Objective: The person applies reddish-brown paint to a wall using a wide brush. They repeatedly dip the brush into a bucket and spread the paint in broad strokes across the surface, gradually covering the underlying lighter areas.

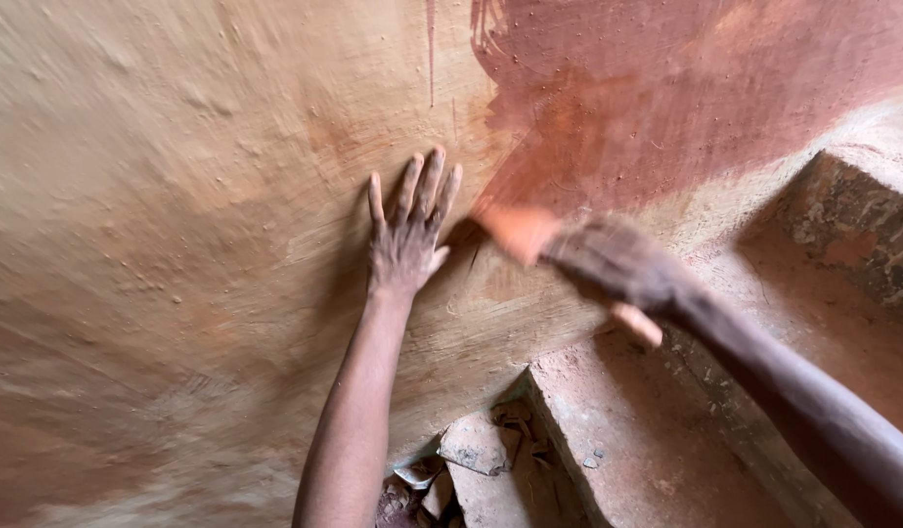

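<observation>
Brush (518, 232), seemingly, in right hand (617, 262)

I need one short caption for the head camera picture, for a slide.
Left hand pressed flat on a mud wall while the right hand sweeps a brush along the red paint patch.

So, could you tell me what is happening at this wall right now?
A person is coating a rough mud wall with a reddish wash. The left hand lies flat against the wall, fingers spread. The right hand, blurred by motion, grips a brush loaded with the wash, its tip at the edge of the red-coated patch. The upper right part of the wall is coated; the rest is bare tan. Below are plastered steps and some rubble.
</observation>
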